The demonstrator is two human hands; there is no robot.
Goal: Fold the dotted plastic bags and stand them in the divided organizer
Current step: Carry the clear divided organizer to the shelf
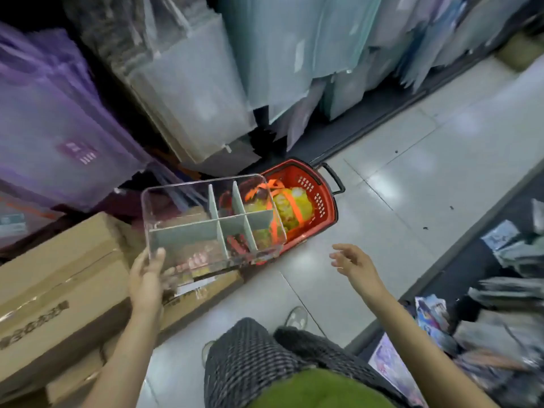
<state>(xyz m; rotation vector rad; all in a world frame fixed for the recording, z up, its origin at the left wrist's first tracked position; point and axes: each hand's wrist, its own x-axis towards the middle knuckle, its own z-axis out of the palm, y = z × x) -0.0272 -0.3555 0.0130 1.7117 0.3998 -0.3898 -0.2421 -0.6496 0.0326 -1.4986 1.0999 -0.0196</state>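
**Organizer held by one corner, bags not yet in hand**

On my left, cardboard boxes (59, 278) are stacked on the floor. Above their right edge my left hand (147, 278) grips the near left corner of the clear organizer (182, 201), thumb against the near wall and fingers underneath as far as I can tell. It hangs in the air, tilted, with nothing standing in its grey-divided compartments. I judge it light and stiff, but smooth plastic is slippery and a one-corner hold lets it twist; a second hold on the far right wall would steady it.

Just beyond it the red basket (321, 198) sits on the floor, holding a yellow-green bundle (290, 206) tied with orange ribbon; whether those are the dotted bags I cannot tell. If so, they should be soft, thin and slick, best pinched along a folded edge.

My right hand (353, 260) hovers open over the floor tiles, fingers spread, holding nothing.
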